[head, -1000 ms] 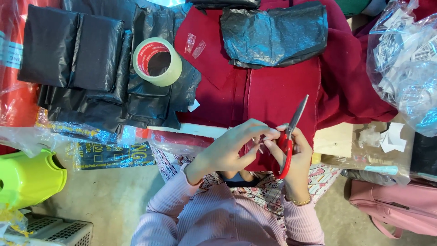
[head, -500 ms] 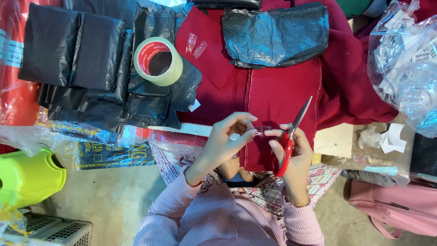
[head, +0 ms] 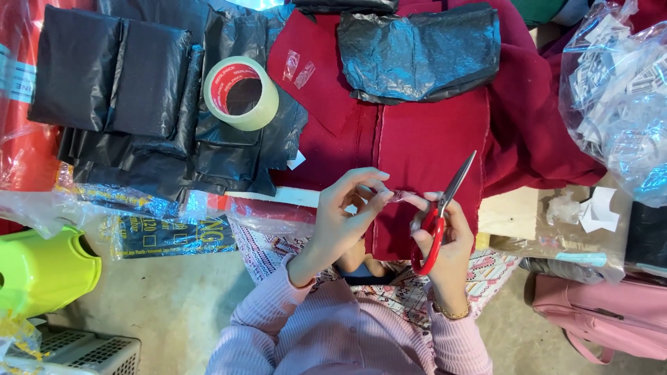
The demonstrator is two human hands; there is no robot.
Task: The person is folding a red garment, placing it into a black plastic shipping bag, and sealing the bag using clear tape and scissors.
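Both hands are meeting over the near edge of the red garment (head: 424, 149), pinching a small clear plastic scrap (head: 399, 197) between them. The right hand (head: 445, 239) is also gripping red-handled scissors (head: 445, 208), blades shut and pointing up and away. Since a second ago, the left hand (head: 344, 215) has closed in on the scrap.

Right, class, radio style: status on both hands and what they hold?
Left hand pinching small clear plastic piece. Right hand gripping red scissors, blades shut. Red garment underneath, nothing blocking.
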